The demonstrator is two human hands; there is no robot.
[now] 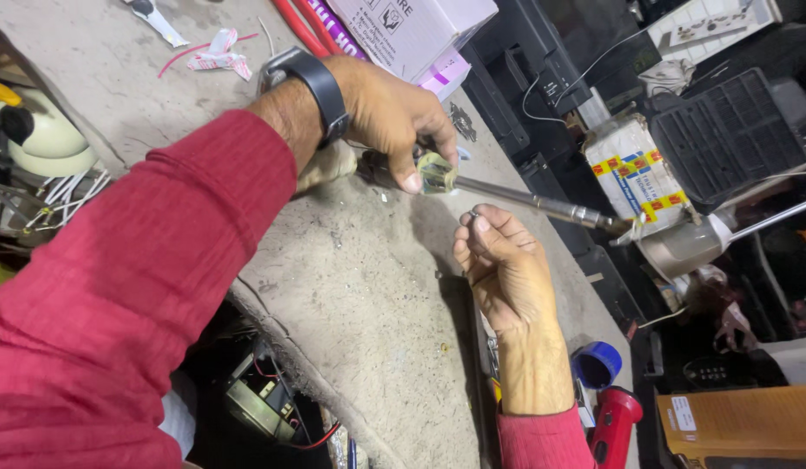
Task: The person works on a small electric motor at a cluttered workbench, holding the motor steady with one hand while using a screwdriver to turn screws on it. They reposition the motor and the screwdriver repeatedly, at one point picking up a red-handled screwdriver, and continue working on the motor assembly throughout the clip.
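A big grey stone worktop [368, 295] fills the middle, with a rough, dusty top. At the far side sits a white cardboard box [411, 26]. On the right lies a black plastic grille [724, 130], and beside it a small white box with yellow and red tape [633, 174]. Near the bottom right there is a brown cardboard box [742, 421], a red tool [613, 426] and a blue cap [597, 363].

The left hand [385, 113] comes in from the left in a red sleeve, with a black wristband [320, 87]. It is closed tight around the clear handle of a screwdriver [472, 184]. The screwdriver is held over the worktop, and its long metal shaft points to the right.

The right hand [503, 265] is just below the shaft, palm up. Its fingers are curled in, pinching a tiny metal bit [474, 214]; it is too small to tell what it is.
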